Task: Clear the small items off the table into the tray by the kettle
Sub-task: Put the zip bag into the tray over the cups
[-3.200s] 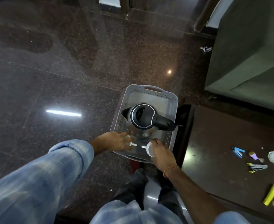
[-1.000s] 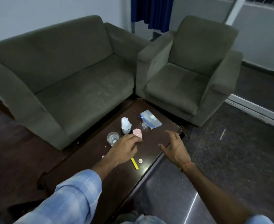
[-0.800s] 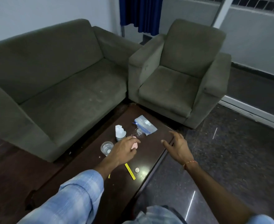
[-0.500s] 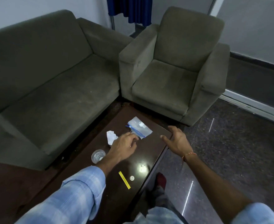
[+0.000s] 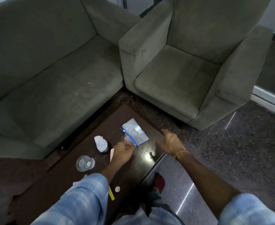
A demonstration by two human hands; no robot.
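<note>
Diagonally across table, zip bag.

light: dim, overhead | glare: spot on desk, streaks on floor | blur: sleeves soft | edges: wide-angle bowing

Glossy dark table, clear plastic bag

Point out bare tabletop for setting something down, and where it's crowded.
Bare: the glossy strip along the table edge between left hand and right hand, and the far corner beyond the zip bag. Crowded: bottle, clear cup and bag cluster around the left hand.
</note>
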